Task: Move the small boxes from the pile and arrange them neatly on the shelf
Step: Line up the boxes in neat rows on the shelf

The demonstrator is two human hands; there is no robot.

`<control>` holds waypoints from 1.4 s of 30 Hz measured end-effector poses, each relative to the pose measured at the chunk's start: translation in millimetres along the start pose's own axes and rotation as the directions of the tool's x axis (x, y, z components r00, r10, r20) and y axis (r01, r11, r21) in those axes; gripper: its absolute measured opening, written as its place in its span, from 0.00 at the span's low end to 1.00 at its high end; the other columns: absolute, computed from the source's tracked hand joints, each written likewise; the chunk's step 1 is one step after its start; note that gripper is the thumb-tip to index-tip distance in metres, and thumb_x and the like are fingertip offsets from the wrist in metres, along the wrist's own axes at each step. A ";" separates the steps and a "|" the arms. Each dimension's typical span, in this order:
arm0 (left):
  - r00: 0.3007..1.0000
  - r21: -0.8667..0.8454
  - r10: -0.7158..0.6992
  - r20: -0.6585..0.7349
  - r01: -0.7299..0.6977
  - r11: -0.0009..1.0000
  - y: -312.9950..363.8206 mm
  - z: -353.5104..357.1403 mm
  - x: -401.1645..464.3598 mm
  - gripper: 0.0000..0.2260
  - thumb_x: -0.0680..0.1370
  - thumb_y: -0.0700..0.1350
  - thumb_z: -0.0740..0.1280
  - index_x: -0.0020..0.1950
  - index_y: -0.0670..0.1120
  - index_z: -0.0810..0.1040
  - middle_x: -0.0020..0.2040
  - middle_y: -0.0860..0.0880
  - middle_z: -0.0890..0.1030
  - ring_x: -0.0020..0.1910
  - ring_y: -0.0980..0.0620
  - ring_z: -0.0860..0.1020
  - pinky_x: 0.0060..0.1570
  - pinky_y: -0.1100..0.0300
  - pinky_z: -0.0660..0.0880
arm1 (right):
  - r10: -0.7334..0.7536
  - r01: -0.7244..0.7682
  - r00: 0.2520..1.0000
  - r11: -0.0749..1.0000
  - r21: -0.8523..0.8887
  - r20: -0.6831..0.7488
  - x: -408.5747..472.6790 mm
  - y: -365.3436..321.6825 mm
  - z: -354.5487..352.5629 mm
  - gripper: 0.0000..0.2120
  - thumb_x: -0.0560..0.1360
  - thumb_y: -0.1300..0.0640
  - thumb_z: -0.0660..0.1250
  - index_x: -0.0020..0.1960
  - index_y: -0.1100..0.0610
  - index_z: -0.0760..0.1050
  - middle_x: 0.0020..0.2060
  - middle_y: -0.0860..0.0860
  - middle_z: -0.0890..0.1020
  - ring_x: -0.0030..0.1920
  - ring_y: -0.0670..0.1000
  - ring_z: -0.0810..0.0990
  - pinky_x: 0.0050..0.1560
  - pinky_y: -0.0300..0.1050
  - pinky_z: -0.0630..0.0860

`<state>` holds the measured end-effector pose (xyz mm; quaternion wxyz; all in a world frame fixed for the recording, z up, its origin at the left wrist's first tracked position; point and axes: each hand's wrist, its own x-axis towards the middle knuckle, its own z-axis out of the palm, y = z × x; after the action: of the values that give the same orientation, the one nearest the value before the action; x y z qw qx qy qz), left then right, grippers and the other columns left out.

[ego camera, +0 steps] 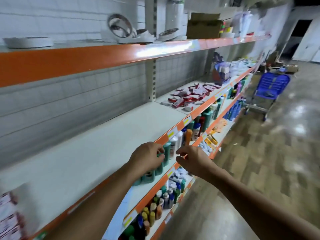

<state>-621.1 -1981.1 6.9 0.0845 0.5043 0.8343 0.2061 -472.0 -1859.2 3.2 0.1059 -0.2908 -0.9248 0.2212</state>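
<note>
Neither grip holds anything: my left hand hangs over the front lip of the shelf with its fingers loosely curled, and my right hand floats just beside it, out over the aisle, thumb and forefinger near each other but with nothing I can see between them. Biggest before me is the shelf itself, a long pale board with an orange edge, bare across the stretch under my arms. Farther along it, well apart from my hands, lies the pile of small boxes, red and white, tumbled at all angles near the front edge. At the near left corner a blurred stack of similar boxes shows, too smeared to read. Below, bottles crowd the lower shelves, just under my left fingers. I judge the step to be the reach back to the pile. To do it well, I should carry both hands above the board, take a few boxes squarely by their long sides, and set them flush, faces forward, edges parallel to the orange lip.
</note>
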 end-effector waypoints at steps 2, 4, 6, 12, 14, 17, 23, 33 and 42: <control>0.999 0.009 0.035 0.006 -0.035 0.999 23.1 10.7 20.6 0.12 0.77 0.51 0.66 0.58 0.51 0.81 0.56 0.50 0.82 0.55 0.50 0.80 0.54 0.55 0.77 | 0.039 -0.039 0.999 0.999 -0.006 -0.022 0.3 25.5 -15.1 0.12 0.76 0.56 0.67 0.58 0.57 0.81 0.52 0.52 0.84 0.52 0.53 0.82 0.49 0.42 0.74; 0.998 0.002 0.058 0.012 -0.058 0.998 43.2 19.6 40.2 0.12 0.77 0.51 0.66 0.59 0.51 0.81 0.56 0.50 0.83 0.54 0.50 0.80 0.53 0.57 0.76 | 0.067 -0.066 0.997 0.998 0.013 -0.041 2.5 48.7 -26.5 0.13 0.76 0.55 0.67 0.58 0.56 0.81 0.52 0.51 0.83 0.53 0.52 0.81 0.51 0.42 0.75; 0.997 -0.006 0.070 0.012 -0.070 0.998 62.2 29.4 61.0 0.13 0.77 0.51 0.66 0.59 0.51 0.81 0.56 0.50 0.83 0.55 0.50 0.80 0.52 0.59 0.76 | 0.069 -0.068 0.996 0.998 0.011 -0.053 6.6 73.5 -38.6 0.12 0.75 0.55 0.68 0.57 0.55 0.81 0.50 0.51 0.83 0.51 0.53 0.82 0.51 0.45 0.77; 0.997 -0.015 0.074 -0.025 -0.074 0.997 106.3 51.4 117.5 0.11 0.77 0.50 0.65 0.57 0.51 0.82 0.56 0.51 0.83 0.55 0.50 0.79 0.53 0.56 0.76 | 0.092 -0.094 0.991 0.995 -0.016 -0.098 31.1 137.5 -72.4 0.12 0.76 0.54 0.67 0.58 0.55 0.81 0.51 0.50 0.84 0.50 0.51 0.81 0.49 0.42 0.76; 0.997 -0.020 0.074 -0.031 -0.075 0.997 115.9 57.8 133.4 0.11 0.77 0.50 0.65 0.57 0.51 0.82 0.55 0.49 0.82 0.55 0.49 0.79 0.54 0.53 0.77 | 0.088 -0.089 0.992 0.996 -0.006 -0.086 37.9 153.4 -78.8 0.13 0.76 0.53 0.67 0.58 0.54 0.81 0.52 0.50 0.84 0.50 0.50 0.81 0.49 0.42 0.76; 0.996 -0.019 0.069 -0.051 -0.070 0.997 127.9 70.2 159.7 0.10 0.77 0.49 0.65 0.55 0.50 0.81 0.53 0.48 0.82 0.54 0.48 0.79 0.53 0.52 0.77 | 0.070 -0.065 0.991 0.997 0.043 -0.118 47.6 174.8 -82.4 0.12 0.76 0.55 0.66 0.58 0.53 0.81 0.50 0.48 0.84 0.48 0.47 0.83 0.48 0.41 0.78; 0.997 0.009 0.064 -0.044 -0.064 0.998 140.7 90.5 208.6 0.12 0.77 0.51 0.65 0.58 0.51 0.79 0.55 0.50 0.80 0.56 0.50 0.77 0.56 0.53 0.76 | 0.019 0.000 0.984 0.994 0.105 -0.178 73.0 200.1 -77.4 0.13 0.76 0.56 0.63 0.57 0.50 0.81 0.48 0.44 0.84 0.45 0.44 0.81 0.46 0.43 0.80; 0.995 0.034 0.033 -0.090 -0.030 0.999 129.3 97.3 314.6 0.13 0.77 0.51 0.66 0.60 0.51 0.80 0.56 0.49 0.80 0.54 0.50 0.78 0.51 0.59 0.76 | 0.042 -0.026 0.991 0.992 0.124 -0.125 164.8 248.0 -89.6 0.11 0.76 0.57 0.63 0.56 0.52 0.81 0.48 0.46 0.84 0.46 0.47 0.81 0.46 0.42 0.78; 0.994 0.094 -0.030 -0.105 0.040 0.995 115.4 95.5 417.2 0.16 0.77 0.51 0.64 0.64 0.52 0.77 0.59 0.48 0.77 0.58 0.48 0.76 0.53 0.57 0.72 | -0.001 0.022 0.991 0.987 0.159 -0.133 262.5 281.1 -113.8 0.09 0.74 0.58 0.62 0.49 0.50 0.80 0.41 0.45 0.84 0.41 0.45 0.82 0.42 0.46 0.80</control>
<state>-693.8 -1543.9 -1.7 0.0206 0.4816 0.8552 0.1903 -509.3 -1460.1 -11.4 0.1913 -0.2898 -0.8968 0.2742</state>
